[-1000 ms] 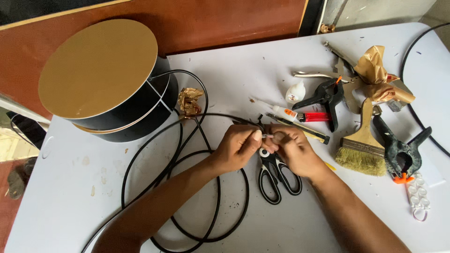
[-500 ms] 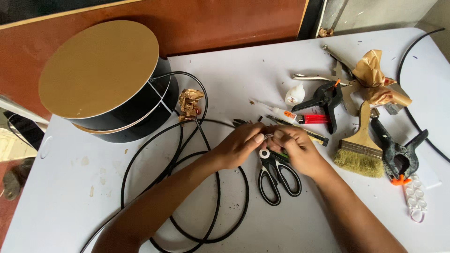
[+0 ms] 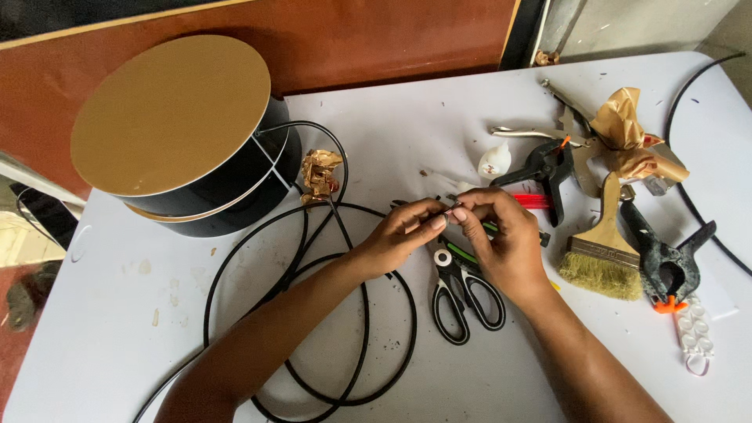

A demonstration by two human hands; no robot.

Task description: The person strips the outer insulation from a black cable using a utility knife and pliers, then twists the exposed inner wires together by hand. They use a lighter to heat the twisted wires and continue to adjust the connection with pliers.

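My left hand (image 3: 395, 239) and my right hand (image 3: 505, 243) meet over the white table (image 3: 141, 329). Between their fingertips both pinch the end of a black cable (image 3: 313, 235), which loops across the table below my left forearm. Just under the hands lie black-handled scissors (image 3: 462, 294), shut, partly covered by my right hand. What exactly sits at the cable's tip is too small to tell.
A round black and gold lampshade (image 3: 176, 125) stands at the back left. Crumpled gold foil (image 3: 319, 172) lies beside it. To the right are a paintbrush (image 3: 603, 247), black spring clamps (image 3: 666, 262), a small white glue bottle (image 3: 494, 160), crumpled brown tape (image 3: 630, 145) and a red-handled tool (image 3: 533, 201).
Both hands stay at the cable end; the fingertips have shifted slightly as they work it. The view has tilted a little.
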